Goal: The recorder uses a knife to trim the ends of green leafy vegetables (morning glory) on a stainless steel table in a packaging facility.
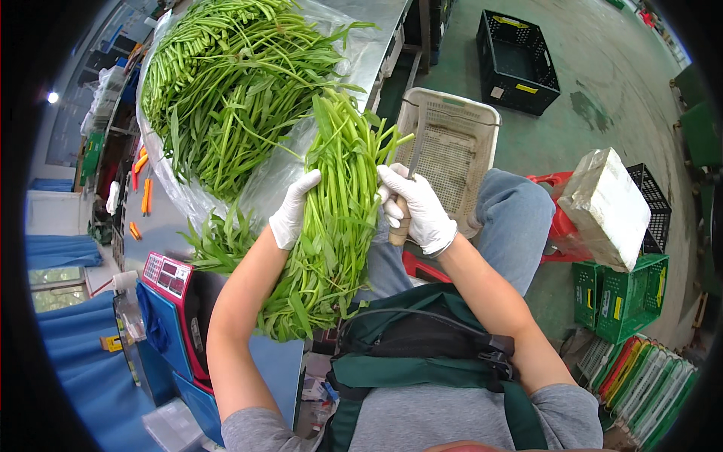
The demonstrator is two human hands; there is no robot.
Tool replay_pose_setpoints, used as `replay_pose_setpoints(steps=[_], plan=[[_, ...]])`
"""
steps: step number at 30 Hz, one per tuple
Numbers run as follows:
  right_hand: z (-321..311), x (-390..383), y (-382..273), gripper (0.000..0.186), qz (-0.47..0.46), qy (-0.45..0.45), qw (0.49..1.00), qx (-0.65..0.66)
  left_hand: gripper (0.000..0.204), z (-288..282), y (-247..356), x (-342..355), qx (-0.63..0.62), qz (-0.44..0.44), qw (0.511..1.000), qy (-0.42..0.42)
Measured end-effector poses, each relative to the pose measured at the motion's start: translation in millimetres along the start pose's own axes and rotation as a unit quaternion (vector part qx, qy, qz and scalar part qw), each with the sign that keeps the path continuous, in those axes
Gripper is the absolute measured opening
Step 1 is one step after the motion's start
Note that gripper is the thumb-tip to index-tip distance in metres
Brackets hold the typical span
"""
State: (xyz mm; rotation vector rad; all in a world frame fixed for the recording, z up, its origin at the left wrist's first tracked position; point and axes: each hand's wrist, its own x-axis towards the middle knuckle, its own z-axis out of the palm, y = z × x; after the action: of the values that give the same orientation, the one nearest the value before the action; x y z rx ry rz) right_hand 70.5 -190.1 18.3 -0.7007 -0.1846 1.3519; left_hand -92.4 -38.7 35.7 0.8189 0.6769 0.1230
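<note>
A thick bunch of water spinach (339, 188) lies lengthwise in front of me, stems at the far end and leaves towards my body. My gloved left hand (294, 209) grips it from its left side. On its right side, my gloved right hand (420, 211) is closed round the wooden handle of a knife (400, 223), whose narrow blade points away from me. The fingers of that hand are close against the stems; whether they also touch them, I cannot tell. A big heap of water spinach (241, 113) rests on clear plastic sheeting (282, 162) beyond my left hand.
Beyond my right knee stands a pale plastic crate (486, 120). A black crate (520, 64) sits farther off on the green floor. At left are a red scale (169, 279) and orange-handled items (146, 196). A white foam box (606, 211) and green crates (633, 297) are at right.
</note>
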Motion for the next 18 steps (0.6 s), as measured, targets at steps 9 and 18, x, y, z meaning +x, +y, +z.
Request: replay_pose_setpoints(steps=[9,18], plan=[[-1.0,-1.8,-10.6,0.022,0.019,0.017,0.997,-0.077,0.060,12.7,-4.1,-3.4,-0.081,-0.028,0.996,-0.019],[-23.7,-50.5,-7.5,0.032,-0.034,0.030,0.996,-0.074,0.069,45.4,-7.1,-19.5,0.003,-0.048,0.992,-0.116]])
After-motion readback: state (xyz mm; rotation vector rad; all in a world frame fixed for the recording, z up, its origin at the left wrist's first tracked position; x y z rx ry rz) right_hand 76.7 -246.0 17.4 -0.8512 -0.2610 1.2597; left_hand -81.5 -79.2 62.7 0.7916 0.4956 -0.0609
